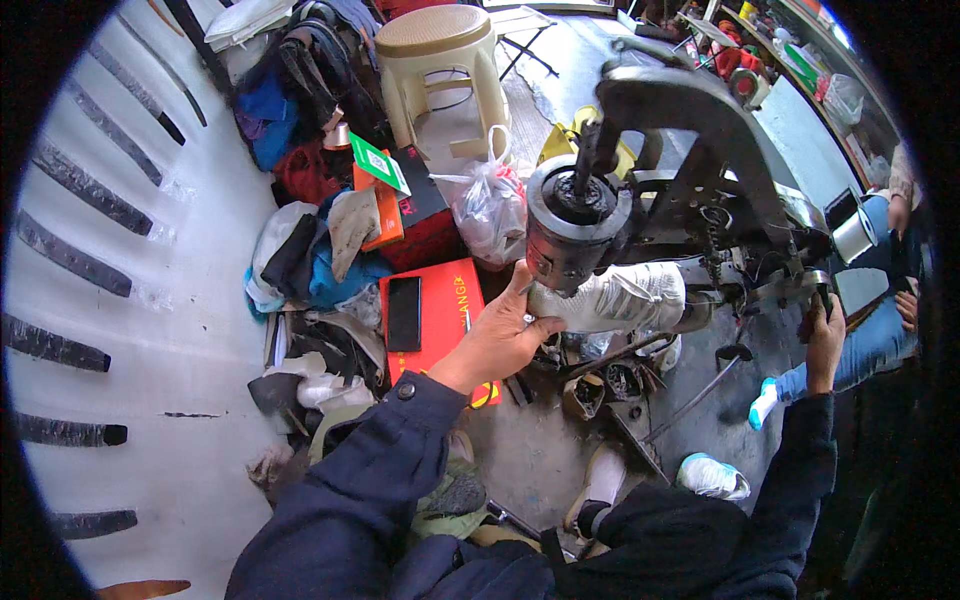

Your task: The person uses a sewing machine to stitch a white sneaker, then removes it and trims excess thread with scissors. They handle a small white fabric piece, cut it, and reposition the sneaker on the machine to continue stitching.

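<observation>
A white sneaker (pixel 622 298) lies sideways under the head of a dark shoe-stitching machine (pixel 690 125). My left hand (pixel 503 335) grips the shoe's left end, thumb below and fingers on the far side. Just above that hand sits the machine's round metal cylinder (pixel 572 225), which covers part of the shoe. On the right, my right hand (pixel 825 342) is closed round the machine's hand crank (pixel 818 290); the fingers partly hide the grip. Where the needle meets the shoe cannot be seen.
Left of the machine are a red box (pixel 440 300) bearing a black phone (pixel 404 314), a plastic bag (pixel 490 212) and a beige stool (pixel 437 60). A person's jeans-clad leg (pixel 850 350) is at the right. Another white shoe (pixel 712 476) lies on the floor.
</observation>
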Demonstrator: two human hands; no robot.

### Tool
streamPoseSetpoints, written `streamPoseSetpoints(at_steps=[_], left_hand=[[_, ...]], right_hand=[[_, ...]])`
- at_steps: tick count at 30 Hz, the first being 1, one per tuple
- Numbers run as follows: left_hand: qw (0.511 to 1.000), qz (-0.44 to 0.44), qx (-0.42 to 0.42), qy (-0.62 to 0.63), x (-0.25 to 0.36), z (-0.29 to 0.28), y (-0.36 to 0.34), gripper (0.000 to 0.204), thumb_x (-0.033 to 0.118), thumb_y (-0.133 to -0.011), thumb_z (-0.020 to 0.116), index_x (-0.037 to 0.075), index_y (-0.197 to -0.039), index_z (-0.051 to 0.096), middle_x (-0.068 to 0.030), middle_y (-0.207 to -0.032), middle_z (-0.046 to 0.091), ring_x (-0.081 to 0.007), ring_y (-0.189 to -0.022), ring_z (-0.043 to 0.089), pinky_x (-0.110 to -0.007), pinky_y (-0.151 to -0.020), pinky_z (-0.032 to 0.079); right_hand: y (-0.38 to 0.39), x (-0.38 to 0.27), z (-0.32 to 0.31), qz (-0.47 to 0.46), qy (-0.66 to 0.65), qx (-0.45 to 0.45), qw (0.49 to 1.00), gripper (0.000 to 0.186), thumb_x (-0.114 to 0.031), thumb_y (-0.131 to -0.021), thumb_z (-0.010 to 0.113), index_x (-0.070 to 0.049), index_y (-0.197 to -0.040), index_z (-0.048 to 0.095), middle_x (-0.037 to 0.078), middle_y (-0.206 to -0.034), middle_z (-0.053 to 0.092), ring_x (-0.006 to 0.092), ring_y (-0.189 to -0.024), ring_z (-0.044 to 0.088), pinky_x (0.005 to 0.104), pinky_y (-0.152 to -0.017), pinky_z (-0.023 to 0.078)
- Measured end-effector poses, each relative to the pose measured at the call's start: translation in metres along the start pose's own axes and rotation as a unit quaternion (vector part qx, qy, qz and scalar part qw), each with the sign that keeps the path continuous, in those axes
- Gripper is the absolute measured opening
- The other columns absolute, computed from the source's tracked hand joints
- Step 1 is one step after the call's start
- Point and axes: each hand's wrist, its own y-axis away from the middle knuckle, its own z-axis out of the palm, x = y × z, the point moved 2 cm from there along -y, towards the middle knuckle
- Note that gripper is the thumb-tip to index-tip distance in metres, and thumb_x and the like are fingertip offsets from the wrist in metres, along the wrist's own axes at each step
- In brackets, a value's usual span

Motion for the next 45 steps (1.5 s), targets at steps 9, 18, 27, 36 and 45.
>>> streamPoseSetpoints(at_steps=[9,18,27,36,45], left_hand=[[0.952,-0.134,-0.026,0.273,0.004,-0.016,-0.001,0.069,0.052,-0.104,0.046,0.015,-0.158,0.026,-0.0030,-0.156,0.039,-0.0220,-0.137,0.043,-0.040,-0.109,0.038],[0.988,-0.046,-0.035,0.146,0.028,-0.008,-0.015,0.101,0.067,-0.083,0.069,0.014,-0.156,0.024,-0.0092,-0.151,0.041,-0.0237,-0.137,0.039,-0.042,-0.111,0.037],[0.988,-0.059,-0.007,0.145,0.008,0.005,-0.014,0.092,0.020,-0.082,0.085,0.013,-0.154,0.027,-0.0062,-0.145,0.050,-0.0170,-0.130,0.046,-0.035,-0.112,0.035],[0.990,-0.036,0.005,0.139,0.002,0.005,-0.016,0.069,0.016,-0.086,0.081,0.010,-0.141,0.041,-0.0050,-0.132,0.060,-0.0144,-0.120,0.054,-0.034,-0.105,0.043],[0.991,-0.033,-0.007,0.128,0.000,0.004,-0.018,0.078,0.005,-0.084,0.080,0.016,-0.147,0.036,-0.0001,-0.129,0.058,-0.0102,-0.113,0.051,-0.029,-0.103,0.041]], right_hand=[[0.050,0.054,0.083,0.178,-0.076,-0.154,0.969,0.032,-0.020,-0.100,0.060,0.001,-0.123,0.054,0.006,-0.088,0.060,0.0136,-0.059,0.058,0.0296,-0.053,0.047],[0.066,-0.003,0.100,0.163,-0.033,-0.213,0.963,0.030,-0.029,-0.099,0.059,0.000,-0.107,0.053,0.005,-0.065,0.054,0.0155,-0.053,0.056,0.0311,-0.049,0.045],[0.076,-0.050,0.097,0.133,-0.065,-0.224,0.963,0.026,-0.026,-0.099,0.060,-0.002,-0.108,0.061,0.003,-0.073,0.058,0.0125,-0.060,0.055,0.0287,-0.055,0.043],[0.012,-0.034,0.008,-0.026,0.025,0.037,0.999,0.023,-0.028,-0.104,0.055,-0.006,-0.099,0.057,-0.002,-0.068,0.047,0.0067,-0.059,0.043,0.0247,-0.053,0.034],[0.042,0.057,0.070,0.245,-0.048,-0.177,0.952,0.023,-0.023,-0.098,0.062,-0.003,-0.110,0.062,0.004,-0.083,0.061,0.0125,-0.062,0.052,0.0301,-0.052,0.041]])
